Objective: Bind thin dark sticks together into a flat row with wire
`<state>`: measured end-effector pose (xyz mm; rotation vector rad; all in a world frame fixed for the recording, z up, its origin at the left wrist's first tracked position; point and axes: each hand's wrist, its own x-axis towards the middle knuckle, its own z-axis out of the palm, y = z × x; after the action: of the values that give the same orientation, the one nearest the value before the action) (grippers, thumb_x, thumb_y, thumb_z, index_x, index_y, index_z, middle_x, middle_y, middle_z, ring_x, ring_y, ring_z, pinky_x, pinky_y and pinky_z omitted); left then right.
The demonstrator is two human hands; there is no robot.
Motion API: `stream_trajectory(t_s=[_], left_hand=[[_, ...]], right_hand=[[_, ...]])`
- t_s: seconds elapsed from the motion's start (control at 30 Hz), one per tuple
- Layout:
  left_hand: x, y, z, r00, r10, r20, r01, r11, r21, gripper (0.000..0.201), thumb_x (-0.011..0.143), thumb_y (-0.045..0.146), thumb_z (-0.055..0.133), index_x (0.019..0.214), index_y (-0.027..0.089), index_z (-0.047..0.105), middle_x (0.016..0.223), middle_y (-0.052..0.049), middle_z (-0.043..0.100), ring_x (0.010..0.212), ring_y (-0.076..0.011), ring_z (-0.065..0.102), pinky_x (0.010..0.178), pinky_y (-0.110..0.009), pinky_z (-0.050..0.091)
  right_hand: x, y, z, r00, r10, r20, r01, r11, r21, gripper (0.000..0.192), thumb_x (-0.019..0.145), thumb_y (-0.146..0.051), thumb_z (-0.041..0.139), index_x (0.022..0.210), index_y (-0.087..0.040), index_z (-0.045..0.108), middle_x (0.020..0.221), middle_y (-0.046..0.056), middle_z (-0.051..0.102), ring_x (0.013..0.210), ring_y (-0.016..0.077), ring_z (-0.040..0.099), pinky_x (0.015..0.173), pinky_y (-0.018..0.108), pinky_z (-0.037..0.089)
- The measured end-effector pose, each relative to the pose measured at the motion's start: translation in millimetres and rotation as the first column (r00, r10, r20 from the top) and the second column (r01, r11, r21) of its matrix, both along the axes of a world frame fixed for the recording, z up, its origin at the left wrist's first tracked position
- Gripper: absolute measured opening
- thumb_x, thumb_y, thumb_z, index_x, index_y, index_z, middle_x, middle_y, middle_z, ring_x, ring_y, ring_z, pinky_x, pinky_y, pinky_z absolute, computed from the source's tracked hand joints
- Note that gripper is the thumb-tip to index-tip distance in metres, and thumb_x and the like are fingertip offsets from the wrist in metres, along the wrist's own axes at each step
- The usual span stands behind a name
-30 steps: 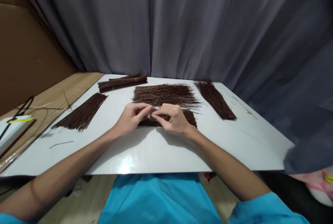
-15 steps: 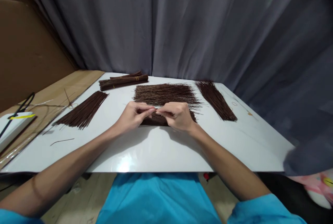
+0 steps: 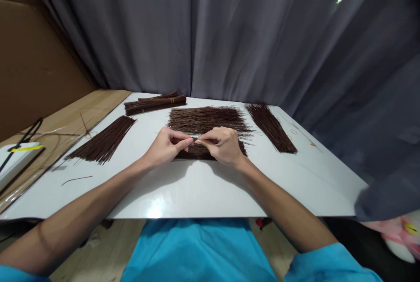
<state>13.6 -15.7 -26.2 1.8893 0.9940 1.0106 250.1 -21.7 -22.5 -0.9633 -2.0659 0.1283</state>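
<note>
My left hand [image 3: 168, 145] and my right hand [image 3: 223, 143] meet over the middle of the table, each closed in a pinch of thumb and forefinger. A tiny bit of a thin brown stick [image 3: 194, 140] shows between the fingertips; the rest of it cannot be made out. Under both hands lies a pile of dark brown sticks [image 3: 200, 154], partly covered by them. Just beyond it, a wider pile of loose sticks [image 3: 206, 119] is spread sideways, with uneven ends.
A fanned bundle of sticks [image 3: 104, 138] lies left, and another bundle [image 3: 271, 127] slants at the right. Tied bundles [image 3: 154, 104] rest at the back left. One loose stick [image 3: 77, 179] and several rubber bands [image 3: 293, 132] lie on the white table [image 3: 183, 194]. A grey curtain [image 3: 223, 33] hangs behind.
The fingertips of my two hands have drawn slightly apart, the left moving a little leftward. Both pinches stay closed, and the view has shifted slightly.
</note>
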Motion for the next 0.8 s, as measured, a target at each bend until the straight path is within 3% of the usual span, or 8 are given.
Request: stream_trajectory(t_s=[0.23,0.4,0.67,0.8], left_hand=[[-0.5,0.8,-0.3,0.998,-0.003,-0.064,0.004,1.0,0.022,0.039,0.097,0.04,0.071,0.071,0.012,0.08,0.066,-0.006,0.07,0.058,-0.0133,0.053,0.054,-0.025,0.037],[-3.0,3.1,-0.7,0.99,0.021,-0.138,-0.012,0.998,0.066,0.035,0.097,0.035,0.068,0.071,0.014,0.078,0.068,-0.005,0.07,0.064,-0.0157,0.058,0.061,-0.027,0.04],[-5.6,4.5,1.4,0.954,0.023,-0.3,0.055,0.967,0.248,0.029,0.097,0.021,0.059,0.072,0.016,0.074,0.069,-0.004,0.068,0.065,-0.0173,0.059,0.063,-0.03,0.04],[-6.0,4.0,-2.2,0.939,0.077,-0.334,0.046,0.937,0.346,0.028,0.098,0.015,0.051,0.081,0.017,0.073,0.078,-0.004,0.07,0.071,-0.0187,0.061,0.069,-0.032,0.042]], right_hand=[[2.7,2.9,-4.5,0.999,0.014,0.037,-0.014,1.0,0.024,0.018,0.098,-0.039,0.078,0.089,-0.026,0.085,0.089,0.002,0.084,0.074,0.0182,0.072,0.074,0.032,0.046],[4.9,4.8,-1.3,1.0,-0.03,-0.002,0.03,0.997,-0.077,0.028,0.092,-0.049,0.083,0.081,-0.024,0.082,0.076,0.0,0.08,0.065,0.0153,0.067,0.064,0.028,0.04],[1.6,7.0,1.1,0.994,-0.099,0.044,0.105,0.981,-0.165,0.03,0.088,-0.047,0.087,0.074,-0.022,0.079,0.07,0.0,0.076,0.062,0.0142,0.062,0.06,0.026,0.035],[3.5,7.6,2.7,0.993,-0.103,0.059,0.113,0.976,-0.187,0.031,0.091,-0.048,0.084,0.075,-0.022,0.078,0.069,0.0,0.075,0.063,0.0143,0.062,0.063,0.026,0.036]])
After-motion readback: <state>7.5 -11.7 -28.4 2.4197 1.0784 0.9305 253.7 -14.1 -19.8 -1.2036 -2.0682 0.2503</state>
